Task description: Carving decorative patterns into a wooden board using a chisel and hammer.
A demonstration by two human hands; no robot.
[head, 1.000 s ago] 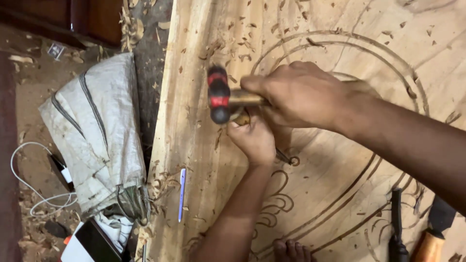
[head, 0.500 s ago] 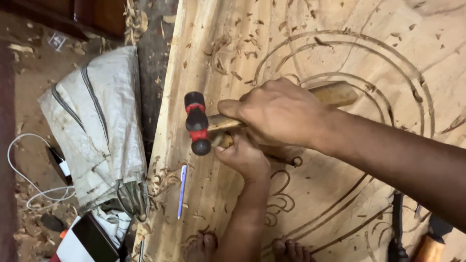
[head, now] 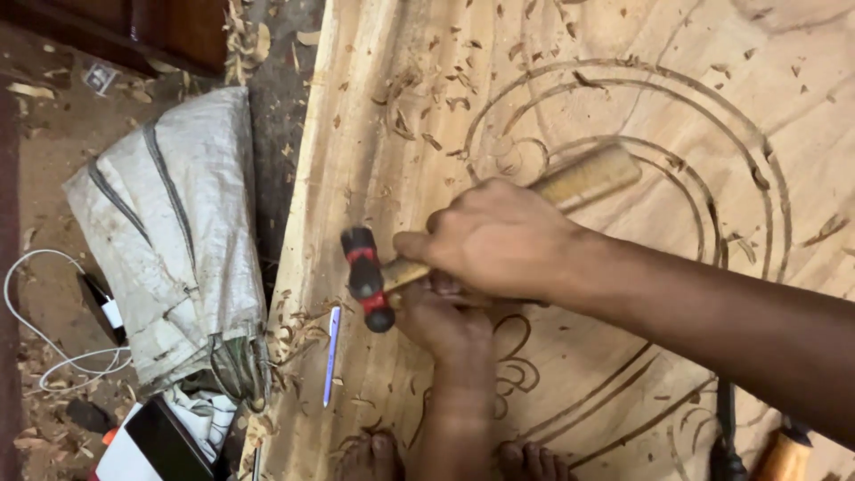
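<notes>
Right hand [head: 499, 239] fingers clenched on a wooden-handled mallet [head: 367, 278] with black-and-red head, over the carved wood panel [head: 623, 98], left hand [head: 443, 322] beneath it, grip hidden so can't tell, grey-striped woven sack [head: 174, 232] on the floor left, blue pen [head: 331, 354] at panel edge.

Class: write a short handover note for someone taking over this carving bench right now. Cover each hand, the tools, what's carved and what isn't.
Right hand: gripping the mallet by its wooden handle, head over the wooden panel.
Left hand: under the right, on the panel; what it holds is hidden.
Blue pen lies near the panel's edge.
Done: ring grooves and some scrollwork cut.
Left: the panel's left strip is bare.
</notes>
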